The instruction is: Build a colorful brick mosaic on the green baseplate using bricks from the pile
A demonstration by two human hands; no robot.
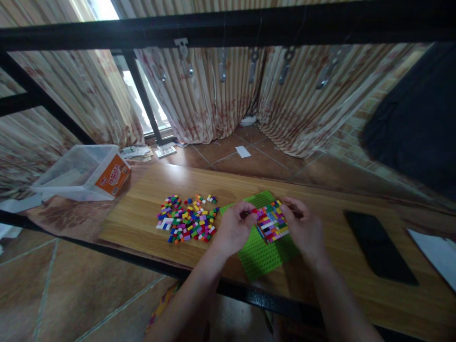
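Note:
A block of multicoloured toy bricks point(272, 222), packed in rows, is over the green studded baseplate point(261, 254). At its right edge my right hand point(307, 232) grips it, thumb on the near side and fingers curled behind. My left hand point(231, 230) is closed in a pinch at the block's left corner, with a small pink brick point(254, 211) at the fingertips. Whether that brick is joined to the block I cannot tell. Left of the baseplate lies a spread pile of loose small bricks point(192, 221) in many colours.
A clear plastic box point(81, 173) with an orange label stands at the table's left end. To the right lie a dark phone-like slab point(379, 247) and white paper point(432, 251). A black metal bar with hooks point(223, 69) crosses above the wooden table point(142, 228).

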